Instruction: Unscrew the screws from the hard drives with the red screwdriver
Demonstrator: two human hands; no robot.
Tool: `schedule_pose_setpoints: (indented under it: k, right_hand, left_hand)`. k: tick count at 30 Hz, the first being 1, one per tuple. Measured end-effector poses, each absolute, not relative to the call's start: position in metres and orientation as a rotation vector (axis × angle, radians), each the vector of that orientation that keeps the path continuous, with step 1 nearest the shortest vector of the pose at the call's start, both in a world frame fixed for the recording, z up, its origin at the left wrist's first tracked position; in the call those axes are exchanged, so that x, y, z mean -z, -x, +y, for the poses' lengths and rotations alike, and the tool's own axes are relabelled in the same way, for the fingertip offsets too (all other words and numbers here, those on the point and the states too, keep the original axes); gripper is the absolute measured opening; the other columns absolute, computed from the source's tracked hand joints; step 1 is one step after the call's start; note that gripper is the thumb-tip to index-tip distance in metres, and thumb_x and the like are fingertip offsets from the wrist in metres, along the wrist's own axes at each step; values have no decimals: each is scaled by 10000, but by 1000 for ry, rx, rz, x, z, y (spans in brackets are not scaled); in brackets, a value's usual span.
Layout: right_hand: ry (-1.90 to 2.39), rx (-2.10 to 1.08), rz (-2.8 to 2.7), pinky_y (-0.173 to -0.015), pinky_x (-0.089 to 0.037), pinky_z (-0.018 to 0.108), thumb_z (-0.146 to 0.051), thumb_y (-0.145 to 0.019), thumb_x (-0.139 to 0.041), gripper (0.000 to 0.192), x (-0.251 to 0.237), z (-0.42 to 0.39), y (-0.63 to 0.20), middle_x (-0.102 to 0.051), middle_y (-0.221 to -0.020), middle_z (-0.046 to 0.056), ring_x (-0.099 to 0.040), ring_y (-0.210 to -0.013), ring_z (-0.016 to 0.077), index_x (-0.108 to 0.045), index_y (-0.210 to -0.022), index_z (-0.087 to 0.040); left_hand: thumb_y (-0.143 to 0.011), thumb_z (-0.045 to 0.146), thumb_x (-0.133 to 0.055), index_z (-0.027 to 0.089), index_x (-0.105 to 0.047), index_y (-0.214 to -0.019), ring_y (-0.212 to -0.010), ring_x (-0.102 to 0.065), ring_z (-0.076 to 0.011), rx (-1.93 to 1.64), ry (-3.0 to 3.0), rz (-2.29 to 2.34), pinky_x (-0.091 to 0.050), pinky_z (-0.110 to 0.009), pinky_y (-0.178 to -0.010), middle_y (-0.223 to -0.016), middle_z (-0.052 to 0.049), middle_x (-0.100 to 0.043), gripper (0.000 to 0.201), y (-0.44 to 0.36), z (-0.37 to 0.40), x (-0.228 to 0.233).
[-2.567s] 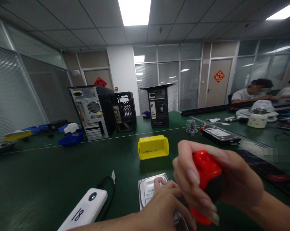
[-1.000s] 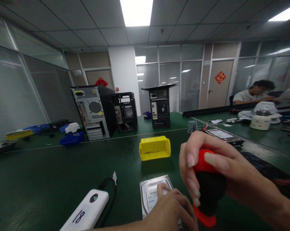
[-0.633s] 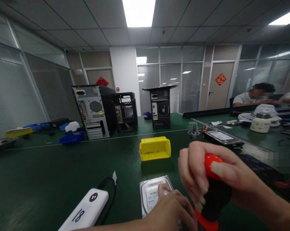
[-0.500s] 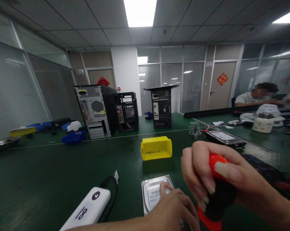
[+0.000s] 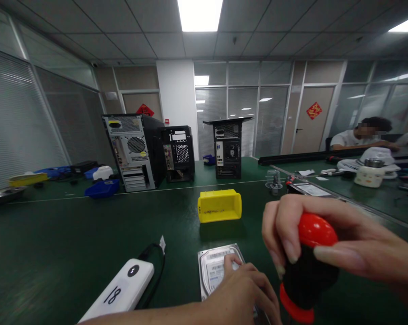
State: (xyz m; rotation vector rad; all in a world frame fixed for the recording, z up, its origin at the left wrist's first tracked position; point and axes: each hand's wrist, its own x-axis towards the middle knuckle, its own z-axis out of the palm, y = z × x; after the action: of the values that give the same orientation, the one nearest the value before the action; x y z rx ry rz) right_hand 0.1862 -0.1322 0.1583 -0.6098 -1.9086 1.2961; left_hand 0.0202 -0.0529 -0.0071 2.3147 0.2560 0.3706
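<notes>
Here the right hand (image 5: 326, 243) grips the screwdriver handle (image 5: 307, 271); the left hand (image 5: 241, 298) presses the hard drive (image 5: 214, 271).

A green desk (image 5: 71, 234) carries everything. A yellow bin (image 5: 219, 205) sits on it near the middle. Nearer than the bin lies a hard drive (image 5: 215, 269), and left of that a white box (image 5: 120, 292) marked 18 with a black cable (image 5: 153, 253). Beyond the bin stand three computer cases (image 5: 136, 151). Left of the cases lies a blue tray (image 5: 102, 188).
</notes>
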Motion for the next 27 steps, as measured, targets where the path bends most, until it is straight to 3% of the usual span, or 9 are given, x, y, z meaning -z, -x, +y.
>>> schedule_pose_setpoints:
  k: [5,13,16,19,27]
  right_hand:
    - [743,-1189,-2007,-713,-492,227,-440,-910,-608,210,-164,-139,-191,-603,-959,-1,-587,-830,132,-647,-1034,-276]
    - [744,-1013,-2073,-771,-534,230,-359,-943,-581,195,-158,-138,-192,-618,-976,-7,-620,-890,145,-620,-1133,-342]
    - [710,-953,-2076,-789,-546,232,-284,-934,-605,238,-155,-138,-195,-638,-991,4,-631,-922,160,-624,-1169,-318]
    - [644,-884,-2084,-743,-556,224,-222,-902,-655,192,-155,-136,-197,-660,-976,-3,-649,-871,157,-677,-1085,-277]
    - [605,-1319,-1903,-797,-535,249,-129,-859,-688,134,-159,-141,-193,-696,-1035,16,-655,-893,138,-650,-948,-222]
  left_hand:
    - [-816,515,-685,215,-739,-878,-1016,-627,-231,-377,-2306,275,-369,-353,-1017,-892,7,-706,311,-17,-58,1]
    - [-792,448,-718,208,-712,-783,-1061,-613,-240,-418,-2332,241,-368,-348,-1010,-868,25,-717,240,-17,-55,5]
    - [-778,420,-733,194,-710,-809,-994,-637,-225,-427,-2335,213,-424,-324,-934,-903,12,-715,229,-18,-51,11]
    - [-717,428,-786,201,-720,-869,-1028,-631,-241,-441,-2332,182,-429,-332,-938,-982,10,-716,281,-20,-48,13]
    - [-779,383,-765,230,-744,-845,-1042,-646,-238,-346,-2342,186,-370,-389,-1046,-990,11,-731,168,-22,-53,4]
